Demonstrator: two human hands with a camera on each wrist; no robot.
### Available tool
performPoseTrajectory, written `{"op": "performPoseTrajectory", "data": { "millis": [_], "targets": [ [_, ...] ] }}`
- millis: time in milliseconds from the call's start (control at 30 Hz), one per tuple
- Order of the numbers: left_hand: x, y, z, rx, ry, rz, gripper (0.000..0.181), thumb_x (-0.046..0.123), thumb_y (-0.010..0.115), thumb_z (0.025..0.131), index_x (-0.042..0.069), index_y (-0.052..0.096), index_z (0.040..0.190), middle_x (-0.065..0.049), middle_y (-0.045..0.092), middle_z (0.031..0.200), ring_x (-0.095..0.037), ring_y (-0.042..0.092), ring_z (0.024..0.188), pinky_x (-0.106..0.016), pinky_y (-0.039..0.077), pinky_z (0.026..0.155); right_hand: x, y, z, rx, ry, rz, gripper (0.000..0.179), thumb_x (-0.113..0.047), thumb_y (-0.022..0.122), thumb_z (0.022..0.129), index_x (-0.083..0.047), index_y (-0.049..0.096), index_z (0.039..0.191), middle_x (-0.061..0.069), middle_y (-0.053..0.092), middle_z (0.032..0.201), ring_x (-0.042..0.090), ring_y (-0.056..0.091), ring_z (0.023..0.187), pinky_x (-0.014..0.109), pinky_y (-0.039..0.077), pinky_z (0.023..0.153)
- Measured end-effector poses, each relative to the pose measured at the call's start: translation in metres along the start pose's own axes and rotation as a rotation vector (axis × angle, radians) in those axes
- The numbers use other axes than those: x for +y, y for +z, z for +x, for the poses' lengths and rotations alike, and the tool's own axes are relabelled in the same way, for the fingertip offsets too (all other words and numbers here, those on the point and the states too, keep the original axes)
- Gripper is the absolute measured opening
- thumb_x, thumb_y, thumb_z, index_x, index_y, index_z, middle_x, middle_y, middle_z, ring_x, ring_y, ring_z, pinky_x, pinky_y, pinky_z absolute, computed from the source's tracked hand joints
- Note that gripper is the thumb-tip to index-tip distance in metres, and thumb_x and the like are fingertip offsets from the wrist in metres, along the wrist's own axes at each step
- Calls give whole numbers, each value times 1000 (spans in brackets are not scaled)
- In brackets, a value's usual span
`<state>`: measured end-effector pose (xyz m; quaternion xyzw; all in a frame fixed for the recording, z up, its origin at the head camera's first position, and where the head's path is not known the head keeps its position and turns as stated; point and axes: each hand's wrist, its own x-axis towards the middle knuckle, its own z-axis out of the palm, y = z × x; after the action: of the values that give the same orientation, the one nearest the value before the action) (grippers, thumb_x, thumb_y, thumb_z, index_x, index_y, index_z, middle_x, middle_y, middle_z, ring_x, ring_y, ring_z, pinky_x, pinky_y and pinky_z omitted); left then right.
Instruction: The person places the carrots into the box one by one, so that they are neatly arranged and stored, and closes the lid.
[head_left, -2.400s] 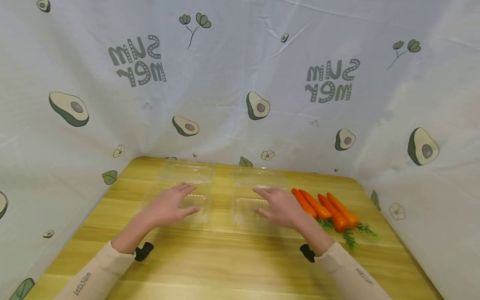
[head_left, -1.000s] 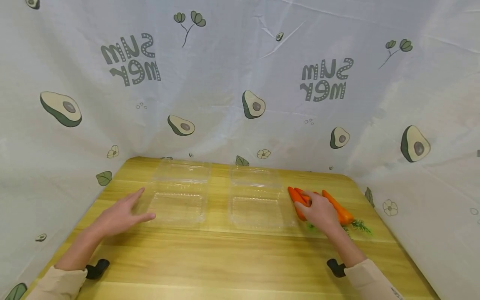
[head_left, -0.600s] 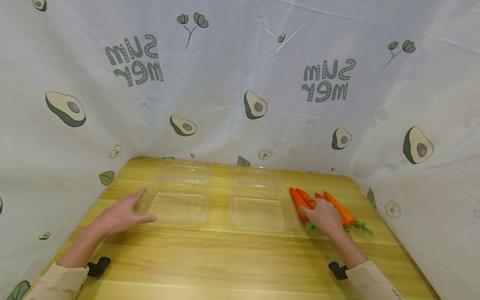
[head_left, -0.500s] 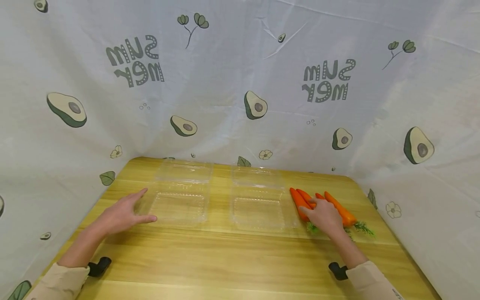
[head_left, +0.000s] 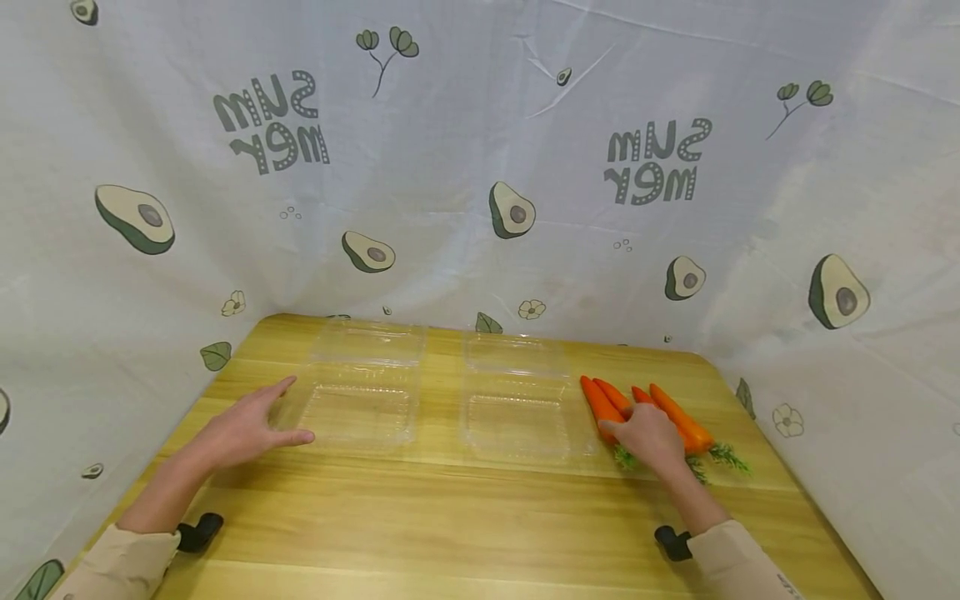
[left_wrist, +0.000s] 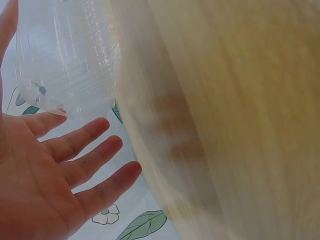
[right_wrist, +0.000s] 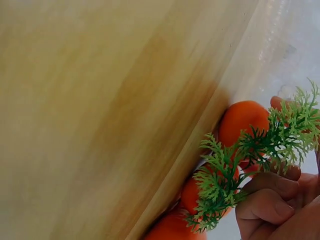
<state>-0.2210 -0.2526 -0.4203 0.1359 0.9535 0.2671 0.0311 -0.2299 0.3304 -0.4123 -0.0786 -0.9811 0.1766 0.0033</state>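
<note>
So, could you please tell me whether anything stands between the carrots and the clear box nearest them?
Nothing visible does: the leftmost carrot lies just beside the right edge of the box, though I cannot tell whether they touch. The lid lies open at the back, and the left hand is beside the other box.

Mirrored "summer" (head_left: 273, 121) twice on white sheet (head_left: 435, 150); sleeve print (head_left: 787, 586) illegible.

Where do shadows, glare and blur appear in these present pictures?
Head: thin white glints on two open clear plastic containers; left wrist: soft dark shadows on the yellow wooden table, whose grain looks blurred; right wrist: table blurry too, green feathery carrot tops noticeably sharper.
</note>
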Motion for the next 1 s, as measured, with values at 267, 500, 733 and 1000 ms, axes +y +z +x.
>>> {"op": "performPoseTrajectory", "data": {
  "millis": [267, 500, 733, 1000],
  "targets": [
    [-1, 1, 1, 7, -8, -7, 109, 62, 72, 84, -5, 25, 156, -35, 39, 151, -56, 41, 134, -70, 40, 100, -3, 0, 0, -17, 11, -19, 38, -41, 72, 85, -10, 55, 71, 0, 40, 60, 21, 46, 56, 32, 33, 50],
    [-1, 1, 0, 11, -19, -21, 108, 61, 73, 84, -5, 25, 156, -37, 43, 147, -57, 43, 132, -70, 41, 99, -5, -1, 2, -34, 27, -44, 40, -41, 73, 85, -9, 55, 69, 1, 44, 59, 21, 49, 55, 32, 35, 50],
    [-1, 2, 1, 4, -32, -36, 110, 62, 73, 84, -4, 24, 156, -37, 42, 147, -56, 44, 132, -69, 41, 99, -5, -2, 4, -40, 2, -23, 45, -39, 74, 85, -13, 49, 59, -3, 39, 51, 17, 40, 48, 29, 32, 49],
    [-2, 2, 1, -2, -37, -52, 110, 62, 73, 83, -4, 23, 157, -38, 41, 148, -56, 43, 133, -69, 41, 99, -2, -3, 7, -55, -18, -8, 48, -39, 74, 85, -15, 47, 54, -5, 35, 48, 14, 35, 44, 28, 30, 49]
  ]
}}
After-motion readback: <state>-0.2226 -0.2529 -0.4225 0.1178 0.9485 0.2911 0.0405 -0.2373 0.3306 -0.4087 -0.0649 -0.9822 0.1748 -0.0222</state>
